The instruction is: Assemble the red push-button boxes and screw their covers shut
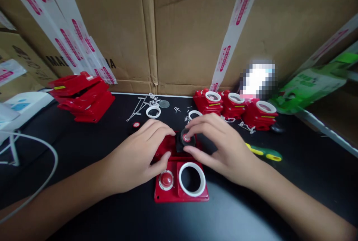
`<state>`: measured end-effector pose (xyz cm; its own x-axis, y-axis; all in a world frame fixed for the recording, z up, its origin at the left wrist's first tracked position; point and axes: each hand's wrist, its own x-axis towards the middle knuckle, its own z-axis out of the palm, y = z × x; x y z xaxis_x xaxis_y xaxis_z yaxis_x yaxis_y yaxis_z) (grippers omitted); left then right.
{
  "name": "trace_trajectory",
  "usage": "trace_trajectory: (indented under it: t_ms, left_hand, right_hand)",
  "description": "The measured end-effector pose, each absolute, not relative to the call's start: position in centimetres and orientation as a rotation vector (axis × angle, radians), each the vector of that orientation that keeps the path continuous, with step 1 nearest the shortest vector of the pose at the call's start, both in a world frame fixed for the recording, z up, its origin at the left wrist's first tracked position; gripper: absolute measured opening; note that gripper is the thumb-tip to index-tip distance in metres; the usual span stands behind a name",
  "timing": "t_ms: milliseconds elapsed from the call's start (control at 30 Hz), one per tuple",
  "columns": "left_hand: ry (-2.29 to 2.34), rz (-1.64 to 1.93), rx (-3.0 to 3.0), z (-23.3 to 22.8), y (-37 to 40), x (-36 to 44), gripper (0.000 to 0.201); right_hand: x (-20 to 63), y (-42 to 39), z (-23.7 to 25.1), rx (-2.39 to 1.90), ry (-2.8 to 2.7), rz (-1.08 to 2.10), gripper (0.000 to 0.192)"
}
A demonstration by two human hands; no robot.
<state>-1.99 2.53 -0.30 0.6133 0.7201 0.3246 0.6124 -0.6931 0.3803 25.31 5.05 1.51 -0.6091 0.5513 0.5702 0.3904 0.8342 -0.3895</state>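
My left hand (145, 151) curls around the left side of a red housing base (165, 147), its thumb at the front rim and its index fingertip beside a black part. With bent fingers, my right hand (218, 146) grips a round black disc (188, 138) with a red and white centre, over the base. The disc's underside is hidden. Just in front lies a red cover plate (176, 196), bearing a red dome (166, 179) in a pale ring at left and a large white ring (181, 185) at right.
Stacked red housings (84, 101) stand at left, and assembled red units (237, 108) at back right. White ring (153, 112), metal brackets (137, 108) and screws lie behind my hands. Right: yellow-green screwdriver (274, 156), green bottle (304, 88). A white cable (53, 151) loops at left.
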Motion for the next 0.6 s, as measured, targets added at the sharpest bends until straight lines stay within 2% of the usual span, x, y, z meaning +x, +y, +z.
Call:
trace_trajectory:
  t_ms: [267, 600]
  left_hand:
    - [1.066, 0.756, 2.613, -0.19, 2.55, -2.09, 0.028]
    - [1.083, 0.748, 2.603, -0.21, 2.63, -2.01, 0.03]
  right_hand:
    - [25.32, 5.27, 0.77, -0.712, -2.307, 0.4, 0.011]
    - [25.17, 5.3, 0.61, -0.714, -2.294, 0.373, 0.014]
